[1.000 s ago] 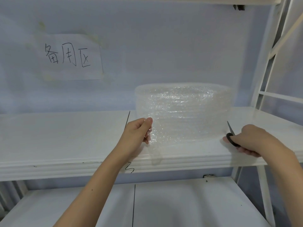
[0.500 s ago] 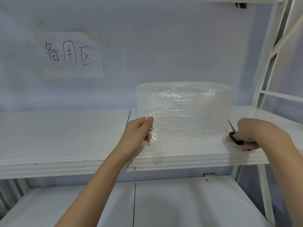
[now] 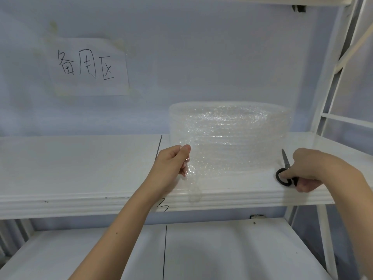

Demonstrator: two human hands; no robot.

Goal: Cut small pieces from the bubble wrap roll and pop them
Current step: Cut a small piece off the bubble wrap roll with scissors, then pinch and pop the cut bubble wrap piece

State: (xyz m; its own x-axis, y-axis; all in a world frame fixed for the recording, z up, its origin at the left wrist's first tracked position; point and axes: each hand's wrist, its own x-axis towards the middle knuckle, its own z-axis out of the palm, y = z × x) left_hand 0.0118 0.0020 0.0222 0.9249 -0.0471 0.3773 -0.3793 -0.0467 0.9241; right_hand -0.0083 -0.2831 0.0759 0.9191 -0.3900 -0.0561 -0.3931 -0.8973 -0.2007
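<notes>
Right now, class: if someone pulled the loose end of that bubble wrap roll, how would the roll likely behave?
The bubble wrap roll is probably light for its bulk, being see-through, airy film, so it may slide along the shelf. Its loose end looks floppy: it droops over the shelf's front edge below the left hand. Standing on its flat end, it seems unlikely to roll.
</notes>
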